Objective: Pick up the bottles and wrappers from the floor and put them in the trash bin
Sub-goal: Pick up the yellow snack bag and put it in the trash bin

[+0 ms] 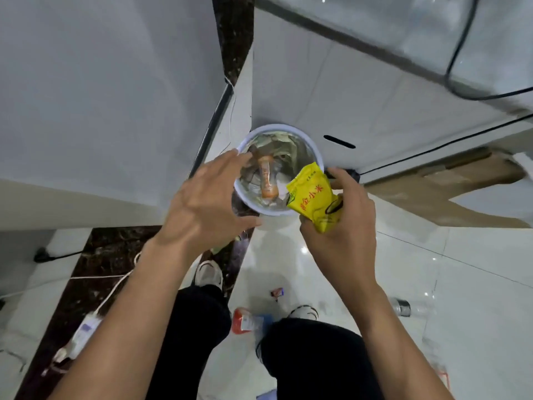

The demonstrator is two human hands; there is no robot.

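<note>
Here, right hand [340, 226]: gripping yellow wrapper [313, 197] at four o'clock of trash bin [277, 127].
Left hand [206, 197]: hovering open-fingered, empty, at eight o'clock.
Inside: orange bottle [266, 180] lying.

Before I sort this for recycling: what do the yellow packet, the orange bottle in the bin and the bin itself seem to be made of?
The yellow packet: thin glossy plastic film, probably; it crinkles and shines in the right hand.
The orange bottle: likely plastic with a printed label, though blurred.
The trash bin: smooth white plastic-looking rim; shiny inside, bag or metal unclear.
</note>
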